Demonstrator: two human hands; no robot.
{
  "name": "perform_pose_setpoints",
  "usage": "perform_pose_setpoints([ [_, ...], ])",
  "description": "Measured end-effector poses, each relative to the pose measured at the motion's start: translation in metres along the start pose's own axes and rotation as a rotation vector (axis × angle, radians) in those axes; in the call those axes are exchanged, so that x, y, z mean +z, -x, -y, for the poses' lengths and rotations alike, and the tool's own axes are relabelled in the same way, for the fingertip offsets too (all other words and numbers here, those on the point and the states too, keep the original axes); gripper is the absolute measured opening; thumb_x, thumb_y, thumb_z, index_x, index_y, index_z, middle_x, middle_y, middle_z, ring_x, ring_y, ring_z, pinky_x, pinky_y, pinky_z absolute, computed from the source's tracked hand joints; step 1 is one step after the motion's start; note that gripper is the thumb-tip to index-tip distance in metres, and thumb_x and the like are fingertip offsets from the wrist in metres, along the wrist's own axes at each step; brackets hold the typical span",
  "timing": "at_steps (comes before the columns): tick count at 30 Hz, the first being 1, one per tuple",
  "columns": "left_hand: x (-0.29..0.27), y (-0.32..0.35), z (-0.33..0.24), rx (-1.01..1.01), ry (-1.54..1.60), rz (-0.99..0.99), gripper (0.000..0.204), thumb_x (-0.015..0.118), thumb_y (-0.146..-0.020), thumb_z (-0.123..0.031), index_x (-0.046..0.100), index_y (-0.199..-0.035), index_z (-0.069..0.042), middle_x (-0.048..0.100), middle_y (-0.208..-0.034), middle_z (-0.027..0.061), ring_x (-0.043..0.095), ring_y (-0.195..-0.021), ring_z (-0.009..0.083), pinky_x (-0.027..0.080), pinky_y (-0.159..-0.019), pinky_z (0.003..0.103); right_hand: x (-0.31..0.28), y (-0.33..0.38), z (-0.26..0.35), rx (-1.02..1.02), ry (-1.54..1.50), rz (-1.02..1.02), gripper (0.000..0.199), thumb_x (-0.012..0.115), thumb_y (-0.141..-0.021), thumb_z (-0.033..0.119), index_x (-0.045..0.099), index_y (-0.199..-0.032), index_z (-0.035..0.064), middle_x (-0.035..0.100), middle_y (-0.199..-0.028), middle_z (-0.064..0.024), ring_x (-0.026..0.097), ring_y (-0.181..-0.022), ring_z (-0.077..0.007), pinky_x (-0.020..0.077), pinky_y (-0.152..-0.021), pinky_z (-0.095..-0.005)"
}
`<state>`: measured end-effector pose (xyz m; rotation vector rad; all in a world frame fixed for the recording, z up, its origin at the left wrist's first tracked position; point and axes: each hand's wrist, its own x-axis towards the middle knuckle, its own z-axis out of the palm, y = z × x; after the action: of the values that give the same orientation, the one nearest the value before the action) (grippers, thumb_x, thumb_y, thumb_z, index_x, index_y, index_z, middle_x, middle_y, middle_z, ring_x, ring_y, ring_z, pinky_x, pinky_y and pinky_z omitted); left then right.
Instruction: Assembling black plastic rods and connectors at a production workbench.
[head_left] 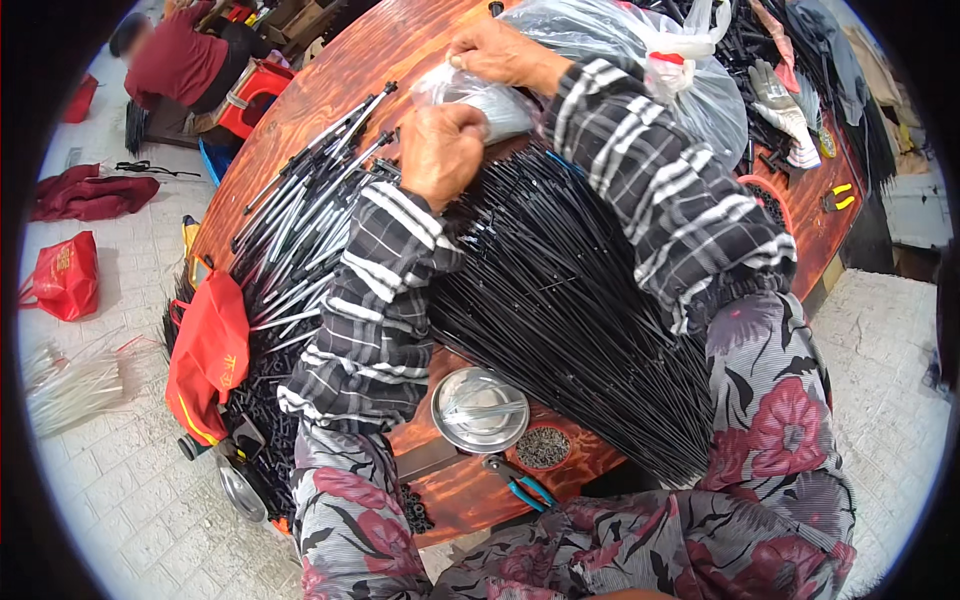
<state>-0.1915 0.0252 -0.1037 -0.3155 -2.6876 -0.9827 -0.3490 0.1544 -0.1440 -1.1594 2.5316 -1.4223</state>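
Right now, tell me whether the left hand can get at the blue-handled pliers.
Probably yes: the blue-handled pliers look uncovered, though the left hand is busy with the clear plastic bag and would likely have to release it first.

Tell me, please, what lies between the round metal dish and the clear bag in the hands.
The head view shows thin black rods between dish and bag, plus a sliver of tabletop.

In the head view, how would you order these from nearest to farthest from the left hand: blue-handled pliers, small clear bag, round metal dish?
1. Small clear bag: at the left hand.
2. Round metal dish: toward the person, on the table.
3. Blue-handled pliers: closer still to the person.
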Motion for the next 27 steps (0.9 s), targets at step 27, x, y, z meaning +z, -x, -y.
perform_pose_setpoints([
  [27, -0.006, 0.014, -0.002, -0.153, -0.136, 0.058, 0.017, 0.06, -0.075, -0.013, 0.076, -0.08, -0.011, 0.067, -0.078, 0.0207, 0.067, -0.079, 0.0389, 0.052, -0.074, 0.047, 0.009, 0.011, 0.077, -0.202, 0.618, 0.25, 0.024, 0.068, -0.063, 0.008, 0.071, -0.087, 0.0027, 0.067, -0.083, -0.0215, 0.066, -0.083, -0.0374, 0.0511, -0.067, -0.046],
])
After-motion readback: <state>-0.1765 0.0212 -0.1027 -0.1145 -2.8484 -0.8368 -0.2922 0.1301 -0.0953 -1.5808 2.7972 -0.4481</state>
